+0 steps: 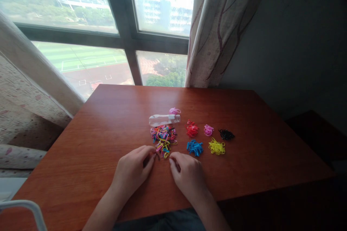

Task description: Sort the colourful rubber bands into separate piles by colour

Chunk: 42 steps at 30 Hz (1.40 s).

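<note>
A mixed pile of small coloured rubber bands (164,135) lies on the wooden table. My left hand (132,168) is at the pile's near left edge, thumb and forefinger pinched on a dark rubber band (158,156). At the near right edge, my right hand (188,173) has its fingertips pressed together; whatever is between them is hidden. Single-colour heaps lie right of the mixed pile: red bands (192,129), pink bands (208,130), black bands (226,134), blue bands (194,147) and yellow bands (217,147).
Behind the mixed pile a clear plastic bottle (159,120) lies on its side, with a pink looped item (175,110) beyond it. The table (108,115) ends at a window flanked by curtains (214,25). A white curved tube (32,205) stands at the lower left.
</note>
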Available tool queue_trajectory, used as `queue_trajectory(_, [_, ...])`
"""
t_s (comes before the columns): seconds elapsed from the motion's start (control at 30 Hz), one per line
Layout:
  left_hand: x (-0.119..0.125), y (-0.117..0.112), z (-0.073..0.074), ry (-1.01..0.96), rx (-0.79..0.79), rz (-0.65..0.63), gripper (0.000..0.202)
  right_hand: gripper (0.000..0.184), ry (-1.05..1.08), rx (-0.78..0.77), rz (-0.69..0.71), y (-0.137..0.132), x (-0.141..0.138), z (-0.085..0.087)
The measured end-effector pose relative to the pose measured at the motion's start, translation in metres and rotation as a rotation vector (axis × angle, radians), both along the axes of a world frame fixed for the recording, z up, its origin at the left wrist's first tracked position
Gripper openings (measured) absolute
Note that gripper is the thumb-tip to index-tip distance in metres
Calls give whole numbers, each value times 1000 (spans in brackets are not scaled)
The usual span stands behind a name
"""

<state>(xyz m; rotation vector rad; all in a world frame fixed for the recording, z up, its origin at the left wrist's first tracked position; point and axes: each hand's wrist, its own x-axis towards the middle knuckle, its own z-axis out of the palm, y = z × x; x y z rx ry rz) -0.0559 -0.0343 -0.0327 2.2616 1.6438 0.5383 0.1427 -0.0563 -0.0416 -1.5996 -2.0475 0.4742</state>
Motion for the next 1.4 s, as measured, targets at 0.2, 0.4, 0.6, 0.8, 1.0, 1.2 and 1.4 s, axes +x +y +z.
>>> queue_trajectory(0.2, [-1, -2, 1, 9, -12, -22, 15, 14, 14, 5, 2, -1, 0, 0])
queue_trajectory(0.4, [8, -2, 2, -87, 19, -65, 16, 15, 11, 4, 14, 0, 0, 0])
queue_trajectory(0.6, [22, -1, 2, -58, 30, -96, 16, 16, 26, 2, 21, 0, 1, -1])
queue_trajectory(0.8, [22, -1, 1, -86, 20, -106, 17, 16, 41, -2, 24, -1, 1, -1])
queue_trajectory(1.0, [17, -2, -2, -122, 21, -42, 16, 16, 51, -7, 24, -1, 1, -2])
queue_trajectory(1.2, [13, -1, -4, -149, 50, 53, 17, 16, 56, 1, 25, -1, 1, -2])
queue_trajectory(1.4, [8, 2, -6, -91, 76, 137, 18, 16, 69, -5, 21, -1, 1, -2])
